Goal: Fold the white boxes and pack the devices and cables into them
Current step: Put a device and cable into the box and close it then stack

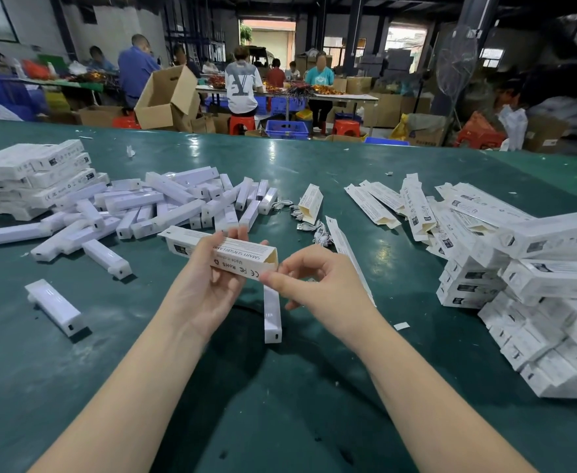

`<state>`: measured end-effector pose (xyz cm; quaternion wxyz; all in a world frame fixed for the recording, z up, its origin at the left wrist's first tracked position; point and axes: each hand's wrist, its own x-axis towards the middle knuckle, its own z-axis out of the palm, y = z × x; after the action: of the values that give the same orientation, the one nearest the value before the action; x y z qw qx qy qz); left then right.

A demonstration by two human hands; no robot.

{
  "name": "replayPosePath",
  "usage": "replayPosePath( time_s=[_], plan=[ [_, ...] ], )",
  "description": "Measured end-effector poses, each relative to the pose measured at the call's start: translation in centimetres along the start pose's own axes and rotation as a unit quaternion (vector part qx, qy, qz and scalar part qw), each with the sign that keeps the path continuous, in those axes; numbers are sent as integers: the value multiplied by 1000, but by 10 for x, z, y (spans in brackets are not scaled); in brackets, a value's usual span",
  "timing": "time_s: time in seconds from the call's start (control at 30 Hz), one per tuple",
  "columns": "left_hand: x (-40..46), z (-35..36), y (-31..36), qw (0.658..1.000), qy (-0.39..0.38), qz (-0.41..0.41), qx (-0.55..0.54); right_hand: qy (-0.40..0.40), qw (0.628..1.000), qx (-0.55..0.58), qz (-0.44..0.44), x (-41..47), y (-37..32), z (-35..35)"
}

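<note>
My left hand point(208, 281) grips a white printed box point(242, 256) lying crosswise above the green table point(280, 387), its open end facing right. My right hand point(314, 285) pinches the box's near right corner with thumb and forefinger. A white bar-shaped device point(272, 314) lies on the table just below the box, partly hidden by my hands. Another device point(55, 307) lies alone to the left. White cables point(314, 230) lie in a small heap behind the box.
A pile of loose devices point(164, 206) covers the left middle. Stacked boxes point(31, 175) stand far left. Unfolded and open boxes point(416, 206) spread to the right, and packed boxes point(536, 302) are heaped at the right edge. People work at tables beyond.
</note>
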<state>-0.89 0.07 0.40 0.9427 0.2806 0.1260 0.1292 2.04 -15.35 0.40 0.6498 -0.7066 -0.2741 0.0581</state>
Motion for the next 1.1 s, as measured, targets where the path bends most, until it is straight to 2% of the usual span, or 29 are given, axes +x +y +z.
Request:
replayPosePath(
  time_s=[0.13,0.27,0.43,0.63,0.77,1.1],
  plan=[
    [-2,1,1,1000,1,5,-15,-37,999,0,8,0,0,-1],
    [-4,2,1,999,-15,-6,-34,-140,984,80,76,-4,-7,-5],
    [-3,2,4,999,-26,-15,-37,-190,963,167,90,-5,-13,-6],
    [-3,2,5,998,-36,-10,-52,-200,949,235,66,-4,-14,-4],
    [-7,3,2,997,-59,-21,-52,-148,964,212,62,-4,-12,0],
    [-4,4,-1,994,-98,-7,-50,-168,945,208,186,1,-4,-7]
  ],
)
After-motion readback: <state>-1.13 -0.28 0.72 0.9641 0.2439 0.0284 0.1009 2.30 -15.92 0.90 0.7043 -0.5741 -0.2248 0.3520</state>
